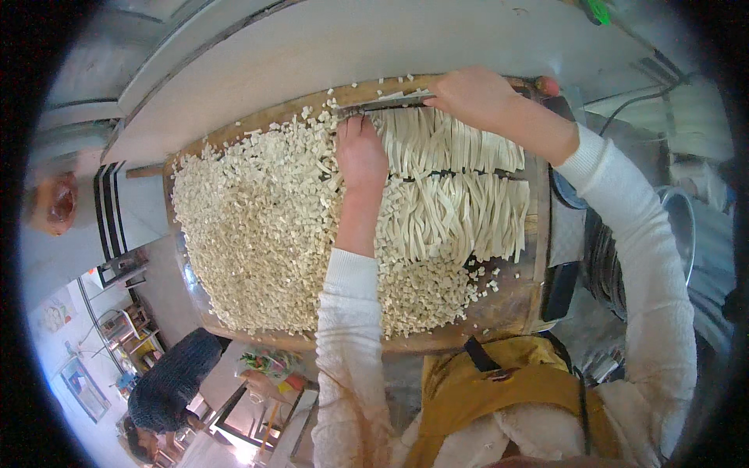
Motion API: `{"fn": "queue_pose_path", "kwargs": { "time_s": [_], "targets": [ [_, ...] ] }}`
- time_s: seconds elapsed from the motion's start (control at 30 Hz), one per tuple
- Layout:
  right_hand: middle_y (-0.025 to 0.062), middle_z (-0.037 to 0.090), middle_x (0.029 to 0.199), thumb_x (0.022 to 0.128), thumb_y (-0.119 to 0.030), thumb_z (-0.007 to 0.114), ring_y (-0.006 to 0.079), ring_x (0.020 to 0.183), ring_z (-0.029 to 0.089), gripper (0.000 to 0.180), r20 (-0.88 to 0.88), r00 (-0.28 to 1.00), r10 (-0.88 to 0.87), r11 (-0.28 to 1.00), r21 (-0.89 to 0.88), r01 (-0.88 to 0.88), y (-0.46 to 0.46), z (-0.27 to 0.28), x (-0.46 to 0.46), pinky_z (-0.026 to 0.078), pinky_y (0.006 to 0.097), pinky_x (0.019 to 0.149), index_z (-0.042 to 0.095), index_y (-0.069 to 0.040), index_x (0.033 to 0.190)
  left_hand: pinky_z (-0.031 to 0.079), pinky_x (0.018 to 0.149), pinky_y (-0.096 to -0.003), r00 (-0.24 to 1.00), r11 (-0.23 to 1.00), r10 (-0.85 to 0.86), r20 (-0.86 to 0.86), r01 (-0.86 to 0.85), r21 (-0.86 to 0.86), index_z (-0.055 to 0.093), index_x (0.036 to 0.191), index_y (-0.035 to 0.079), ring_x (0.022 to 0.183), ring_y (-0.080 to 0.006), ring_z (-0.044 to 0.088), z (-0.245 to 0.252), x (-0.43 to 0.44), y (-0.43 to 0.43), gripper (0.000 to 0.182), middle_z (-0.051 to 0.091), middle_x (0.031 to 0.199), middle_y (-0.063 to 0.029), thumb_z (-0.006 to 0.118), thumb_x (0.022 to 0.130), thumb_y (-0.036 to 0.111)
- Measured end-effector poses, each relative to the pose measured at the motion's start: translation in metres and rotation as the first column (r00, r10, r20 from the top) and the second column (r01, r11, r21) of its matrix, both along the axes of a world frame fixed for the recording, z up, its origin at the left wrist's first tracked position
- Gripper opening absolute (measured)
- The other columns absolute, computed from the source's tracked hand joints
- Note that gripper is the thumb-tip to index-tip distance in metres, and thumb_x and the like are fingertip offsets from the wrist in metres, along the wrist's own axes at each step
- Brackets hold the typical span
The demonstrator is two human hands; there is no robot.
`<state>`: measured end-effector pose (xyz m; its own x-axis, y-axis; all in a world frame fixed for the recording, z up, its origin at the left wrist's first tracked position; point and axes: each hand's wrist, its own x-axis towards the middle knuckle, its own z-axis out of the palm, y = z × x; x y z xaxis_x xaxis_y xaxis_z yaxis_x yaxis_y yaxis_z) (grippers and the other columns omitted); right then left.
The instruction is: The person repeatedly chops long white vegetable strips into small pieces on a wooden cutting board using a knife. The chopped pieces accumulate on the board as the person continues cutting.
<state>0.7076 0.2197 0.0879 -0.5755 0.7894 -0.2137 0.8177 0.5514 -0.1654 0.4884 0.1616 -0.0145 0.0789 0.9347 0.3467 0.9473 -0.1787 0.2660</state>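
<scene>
A wooden board (506, 298) bears a wide layer of small pale dough-like cubes (263, 222). On its right half lie two rows of long flat strips (462, 216), one behind the other. At the far edge my right hand (474, 96) grips the right end of a long knife (398, 103), its handle hidden in the fist. The blade runs leftward across the far ends of the strips. My left hand (361, 152) rests on the pieces at the left end of the far row, fingertips bent against the blade. Whether it pinches anything is hidden.
A pale wall or panel (351, 52) rises behind the board. A small red round object (547, 86) sits at the far right corner. Dark flat objects (560, 292) lie right of the board. Another person (175, 374) bends over at lower left, near a wooden frame.
</scene>
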Motion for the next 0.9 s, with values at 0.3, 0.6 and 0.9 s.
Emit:
{"fn": "queue_pose_path", "kwargs": {
  "time_s": [0.3, 0.6, 0.9],
  "targets": [
    [0.02, 0.07, 0.085, 0.093, -0.028, 0.062, 0.0401, 0.082, 0.069, 0.027, -0.037, 0.999, 0.025, 1.0, -0.008, -0.025, 0.001, 0.011, -0.003, 0.056, 0.0495, 0.071, 0.071, -0.002, 0.092, 0.05, 0.086, -0.0424, 0.999, 0.998, 0.008, -0.038, -0.01, -0.06, 0.065, 0.09, -0.003, 0.101, -0.0349, 0.056, -0.003, 0.0, -0.005, 0.012, 0.061, 0.107, -0.016, 0.059, 0.08, 0.001],
    [0.0224, 0.07, 0.085, 0.091, -0.028, 0.063, 0.0392, 0.083, 0.07, 0.03, -0.02, 1.0, -0.002, 1.0, -0.002, 0.002, -0.008, 0.01, -0.008, 0.056, 0.0495, 0.072, 0.072, 0.001, 0.086, 0.05, 0.085, -0.0435, 0.999, 0.998, -0.003, 0.042, 0.006, -0.064, 0.065, 0.092, -0.003, 0.099, -0.0351, 0.057, 0.002, 0.0, -0.012, 0.015, 0.061, 0.107, -0.0172, 0.058, 0.079, 0.0],
    [0.0184, 0.069, 0.077, 0.095, -0.036, 0.058, 0.0376, 0.074, 0.069, 0.038, -0.092, 0.995, 0.044, 0.997, 0.068, -0.037, -0.02, 0.006, 0.0, 0.055, 0.0475, 0.065, 0.065, -0.001, 0.085, 0.05, 0.087, -0.0432, 0.998, 0.992, 0.062, -0.019, -0.064, -0.11, 0.066, 0.097, -0.002, 0.102, -0.0345, 0.057, 0.008, 0.003, -0.017, 0.019, 0.06, 0.111, -0.0153, 0.058, 0.08, 0.0]
  ]
}}
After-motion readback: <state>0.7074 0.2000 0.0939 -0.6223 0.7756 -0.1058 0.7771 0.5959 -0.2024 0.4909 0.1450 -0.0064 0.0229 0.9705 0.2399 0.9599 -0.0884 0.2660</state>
